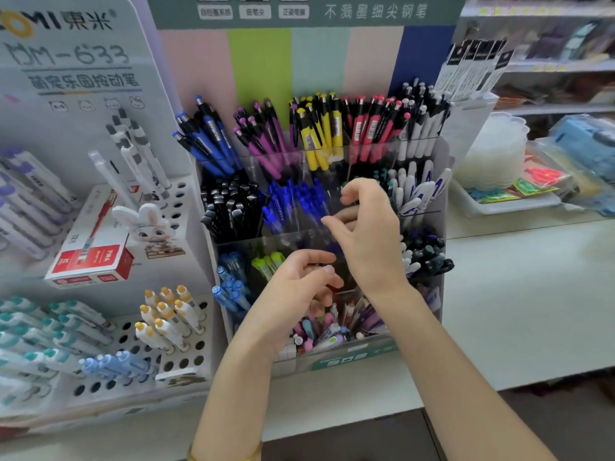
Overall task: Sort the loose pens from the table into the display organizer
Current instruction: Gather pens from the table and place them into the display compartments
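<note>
R. grip [366, 234] hangs before mid row of display organizer [352, 357], fingers loosely curled, nothing seen inside. L. grip [299, 287] is lower and curled; too blurred, cannot tell if it holds pens. Blue pens [293, 201] stand upright just behind, nearer the r. grip.

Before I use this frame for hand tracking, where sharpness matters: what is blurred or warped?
Head view: the left hand and right hand are motion-smeared, grips unreadable; the shelves at upper right are soft; wide-angle distortion bends the white pen stand at the left edge; light is even, without hard shadows.
</note>
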Demonstrator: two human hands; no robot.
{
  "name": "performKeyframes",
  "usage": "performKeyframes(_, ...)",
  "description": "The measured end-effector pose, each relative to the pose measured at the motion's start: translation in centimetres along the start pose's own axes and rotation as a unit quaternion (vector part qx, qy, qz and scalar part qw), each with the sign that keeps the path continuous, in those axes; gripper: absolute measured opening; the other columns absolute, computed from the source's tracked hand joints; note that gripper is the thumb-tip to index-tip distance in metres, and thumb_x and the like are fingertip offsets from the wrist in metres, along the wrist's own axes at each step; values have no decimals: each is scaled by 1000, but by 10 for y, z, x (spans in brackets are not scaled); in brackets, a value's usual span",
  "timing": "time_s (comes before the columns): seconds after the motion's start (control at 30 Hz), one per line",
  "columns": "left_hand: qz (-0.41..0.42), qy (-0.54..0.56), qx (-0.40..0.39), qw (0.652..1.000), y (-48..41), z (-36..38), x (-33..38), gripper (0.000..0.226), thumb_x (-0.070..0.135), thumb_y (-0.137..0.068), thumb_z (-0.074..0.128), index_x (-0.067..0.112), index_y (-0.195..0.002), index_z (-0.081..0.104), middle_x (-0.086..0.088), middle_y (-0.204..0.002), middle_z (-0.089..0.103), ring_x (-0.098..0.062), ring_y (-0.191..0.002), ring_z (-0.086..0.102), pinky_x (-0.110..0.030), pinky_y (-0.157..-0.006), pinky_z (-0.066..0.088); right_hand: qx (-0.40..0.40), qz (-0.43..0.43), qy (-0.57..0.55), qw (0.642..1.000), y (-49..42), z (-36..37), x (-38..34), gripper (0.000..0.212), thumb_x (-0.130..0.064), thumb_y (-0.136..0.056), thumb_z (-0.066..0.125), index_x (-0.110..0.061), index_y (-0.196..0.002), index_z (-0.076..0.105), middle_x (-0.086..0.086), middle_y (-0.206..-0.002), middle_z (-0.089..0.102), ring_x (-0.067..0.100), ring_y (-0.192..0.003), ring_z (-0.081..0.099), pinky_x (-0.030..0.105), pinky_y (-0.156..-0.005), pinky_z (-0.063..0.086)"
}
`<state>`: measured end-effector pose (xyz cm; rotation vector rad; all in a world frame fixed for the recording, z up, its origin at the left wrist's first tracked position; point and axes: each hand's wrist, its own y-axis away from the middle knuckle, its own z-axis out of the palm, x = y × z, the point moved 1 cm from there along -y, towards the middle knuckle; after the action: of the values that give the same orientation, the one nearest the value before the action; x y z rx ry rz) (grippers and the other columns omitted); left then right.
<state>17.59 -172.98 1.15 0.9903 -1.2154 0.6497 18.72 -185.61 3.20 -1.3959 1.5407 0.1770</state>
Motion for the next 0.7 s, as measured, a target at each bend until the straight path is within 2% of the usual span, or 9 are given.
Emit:
performKeyframes(0.1,-9,-4,-1,1000,-5,23,-1,18,12,-99,50,15,-115,57,-1,-83,66,-8,-57,53,-24,-55,43,8,9,-63,998,10,-25,11,32,0,-84,67,-22,-96,46,1,-97,55,9,-77,63,20,-67,53)
performKeyframes(0.2,-11,-13,-13,1000,-12,62,0,16,14,-99,51,16,-113,58,0,-82,66,-8,-57,51,-22,-56,42,23,11,-87,996,21,-69,34,34,1,-83,66,-25,-96,49,1,-94,57,13,-78,64,24,-68,54)
performKeyframes(0.33,13,-28,-36,999,-25,144,4,17,10,-97,52,15,-112,58,-2,-81,65,-8,-54,53,-21,-51,43,39,58,-78,995,39,-153,90,22,-4,-89,62,-21,-100,53,-2,-93,59,15,-76,66,33,-62,57)
performKeyframes(0.43,41,-20,-47,998,-39,227,3,18,6,-95,53,17,-107,60,1,-77,66,-7,-54,53,-21,-51,41,63,113,-75,989,54,-226,139,16,-5,-92,58,-19,-100,54,-3,-93,60,10,-72,66,27,-58,56)
performKeyframes(0.53,41,-34,-93,994,-57,320,-4,18,6,-94,54,19,-106,60,2,-78,67,-8,-57,55,-23,-54,42,88,164,-70,980,70,-297,189,18,-6,-94,55,-23,-98,53,-7,-93,59,8,-70,65,22,-57,54)
performKeyframes(0.7,-12,-81,-181,980,-84,458,-35,18,10,-94,54,17,-111,58,-1,-87,66,-13,-67,56,-28,-61,44,123,266,-38,955,95,-395,277,14,-8,-95,53,-19,-102,55,-9,-95,59,4,-68,65,21,-56,54)
